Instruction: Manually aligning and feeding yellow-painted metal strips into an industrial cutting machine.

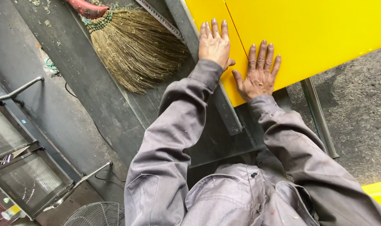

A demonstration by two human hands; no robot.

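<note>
Left to right, we note a straw broom (134, 48) with coarse bristles lying on the dark steel tabletop (90, 83), then a grey metal rail (215, 98). Our left hand (214, 44) lies flat, fingers extended, across the rail and the near edge of the glossy yellow panel (307, 29); our right hand (259, 75) presses flat near its corner. Neither grip closes on anything. The panel's long axis runs away to the right; both hands are equally near.
</note>
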